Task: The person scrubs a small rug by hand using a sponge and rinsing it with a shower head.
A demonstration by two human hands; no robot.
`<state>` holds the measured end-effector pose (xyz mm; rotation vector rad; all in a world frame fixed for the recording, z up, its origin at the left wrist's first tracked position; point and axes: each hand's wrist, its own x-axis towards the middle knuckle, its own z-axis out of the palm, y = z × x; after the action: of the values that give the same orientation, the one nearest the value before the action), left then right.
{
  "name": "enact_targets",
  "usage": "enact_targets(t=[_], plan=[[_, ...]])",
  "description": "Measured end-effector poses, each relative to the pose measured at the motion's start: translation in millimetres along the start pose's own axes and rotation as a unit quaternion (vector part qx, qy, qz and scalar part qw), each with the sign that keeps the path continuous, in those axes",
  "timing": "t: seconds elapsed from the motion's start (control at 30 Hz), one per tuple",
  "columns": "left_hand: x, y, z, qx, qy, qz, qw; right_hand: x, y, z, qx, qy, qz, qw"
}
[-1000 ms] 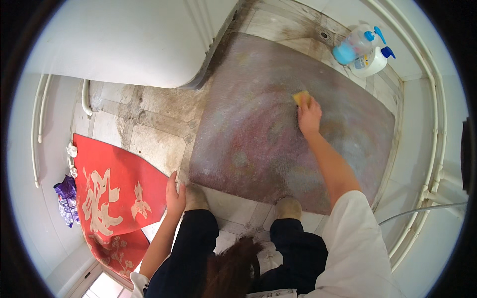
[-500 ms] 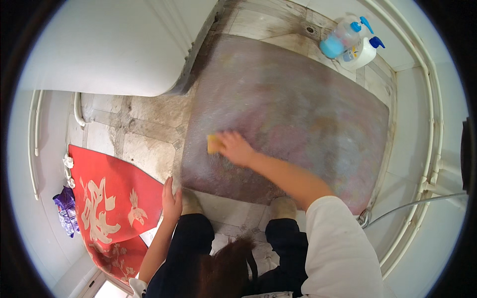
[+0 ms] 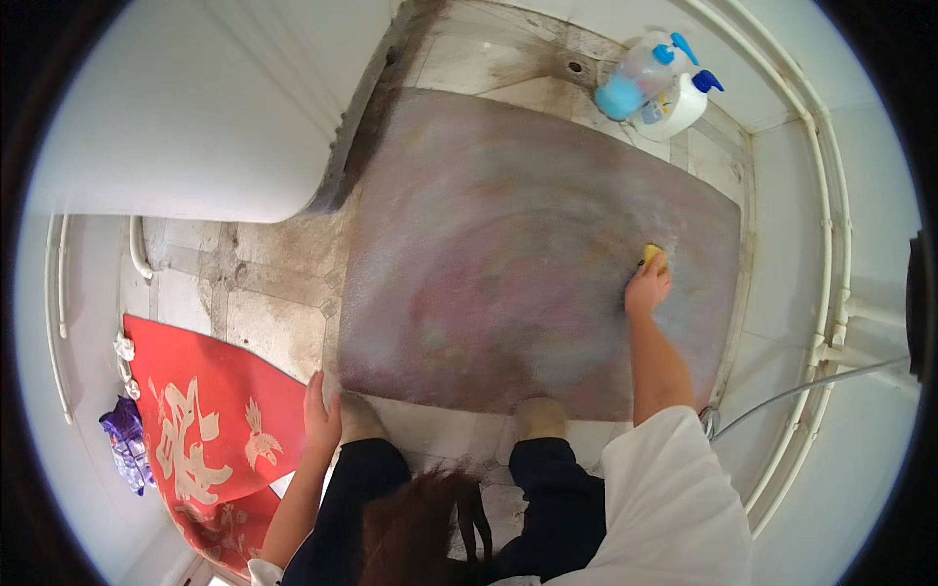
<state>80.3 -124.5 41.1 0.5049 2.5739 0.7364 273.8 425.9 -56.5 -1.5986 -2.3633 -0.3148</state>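
Observation:
A large grey-purple mat (image 3: 469, 244) lies flat on the tiled floor, its surface wet-looking with curved smears. On its right part, my right hand (image 3: 644, 289) grips a small yellow sponge (image 3: 654, 258) against the surface. Part of the sponge is hidden under the fingers. My left hand (image 3: 320, 415) holds nothing. Its fingers are stretched out beside my left shoe (image 3: 362, 418), close to a red mat (image 3: 220, 410) with pale figures on it.
Two pump bottles, one with blue liquid (image 3: 620, 95) and one white (image 3: 674, 109), stand beyond the mat, near a floor drain (image 3: 575, 66). A big white tub-like body (image 3: 205, 117) overhangs the upper left. White pipes (image 3: 827, 225) run along the right wall. A purple packet (image 3: 127, 444) lies far left.
My right hand has swept the sponge from the mat's left side across to its right side. My left hand stays beside my left leg. The whole view has shifted slightly.

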Motion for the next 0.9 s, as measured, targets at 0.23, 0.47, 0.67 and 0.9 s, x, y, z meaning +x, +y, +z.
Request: enact_targets(t=[0.23,0.47,0.67,0.9], plan=[[10.7,41.8,-4.6,0.178,-0.231,0.138,0.947,-55.0,-137.5,-71.6,0.387,-0.207,-0.09,0.894],[87.7,87.5,46.4,0.3,-0.201,0.123,0.924,-97.2,-145.9,-61.4,0.268,-0.146,-0.353,0.885],[103.4,176.0,174.2,0.139,-0.038,-0.231,0.962,-44.5,30.0,-36.1,0.176,-0.179,-0.081,0.965],[121.7,179.5,188.1,0.167,-0.054,-0.272,0.946,-70.5,161.5,-54.1,0.04,-0.058,0.142,0.987]])
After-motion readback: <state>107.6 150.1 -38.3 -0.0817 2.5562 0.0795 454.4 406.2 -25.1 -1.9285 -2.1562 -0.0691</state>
